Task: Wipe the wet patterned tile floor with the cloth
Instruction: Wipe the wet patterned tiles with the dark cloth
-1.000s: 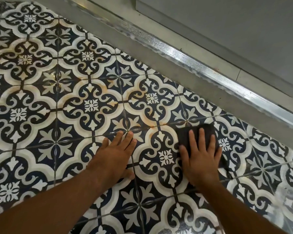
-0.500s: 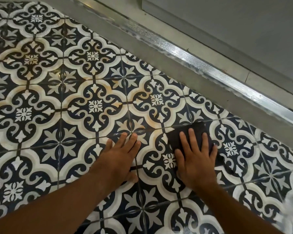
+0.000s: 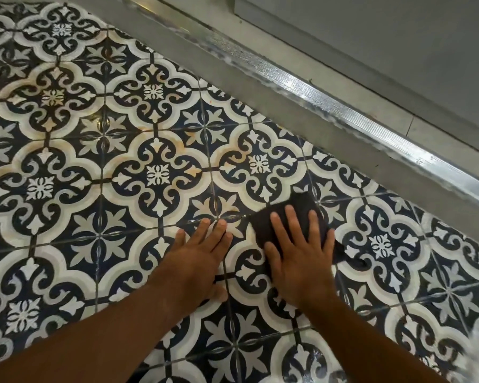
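A navy and white patterned tile floor (image 3: 155,172) fills most of the view, glossy with wet and with rusty orange stains around the middle tiles. A dark cloth (image 3: 296,214) lies flat on it right of centre. My right hand (image 3: 299,255) presses down on the cloth with straight, spread fingers. Just left of it, my left hand (image 3: 197,255) rests flat on the bare tiles, fingers straight, its fingertips close to the cloth's left edge.
A grey concrete strip (image 3: 233,76) borders the tiles along the far side. Beyond it a shiny ribbed metal threshold rail (image 3: 329,106) runs diagonally from top centre to the right edge, with a grey door or panel (image 3: 398,37) behind.
My right hand has slid the cloth leftward and slightly away over the tiles, closing in on my left hand. The left hand has stayed planted on the floor.
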Demonstrator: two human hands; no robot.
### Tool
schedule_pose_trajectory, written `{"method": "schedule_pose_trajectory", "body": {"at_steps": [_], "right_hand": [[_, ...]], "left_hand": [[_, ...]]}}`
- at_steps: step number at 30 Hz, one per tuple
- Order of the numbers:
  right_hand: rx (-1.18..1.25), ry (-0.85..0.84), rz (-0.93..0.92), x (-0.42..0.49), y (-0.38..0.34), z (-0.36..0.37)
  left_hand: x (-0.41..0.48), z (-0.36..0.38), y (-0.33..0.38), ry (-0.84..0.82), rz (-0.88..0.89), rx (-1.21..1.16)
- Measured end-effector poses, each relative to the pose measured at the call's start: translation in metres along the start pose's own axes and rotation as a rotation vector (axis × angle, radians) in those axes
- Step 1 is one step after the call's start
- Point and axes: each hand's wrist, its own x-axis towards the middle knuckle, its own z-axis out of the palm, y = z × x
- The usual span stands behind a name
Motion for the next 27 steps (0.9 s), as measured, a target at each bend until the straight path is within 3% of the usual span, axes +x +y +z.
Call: {"method": "schedule_pose_trajectory", "body": {"at_steps": [3,7,12,16,20,23,27], "right_hand": [[0.002,-0.003,0.087,0.016,0.027,-0.01],[0.075,0.035,0.199,0.07,-0.002,-0.02],[0.053,0.071,0.01,0.072,-0.048,-0.014],[0.023,0.025,-0.136,0.035,-0.025,-0.007],[-0.002,0.003,0.004,0.057,0.009,-0.02],[0.047,0.035,0.126,0.083,-0.014,-0.022],[0.038,0.054,0.033,0.073,-0.055,-0.012]], "left_hand": [[0.0,0.002,0.0,0.018,0.005,-0.004],[0.001,0.001,0.0,0.008,0.003,-0.006],[0.001,-0.001,0.001,-0.011,-0.01,-0.005],[-0.001,-0.001,0.001,0.012,-0.006,-0.011],[-0.005,0.001,0.0,0.084,0.031,-0.002],[-0.004,0.003,-0.002,0.099,0.034,0.0],[0.0,0.002,-0.002,0.07,0.032,-0.013]]}}
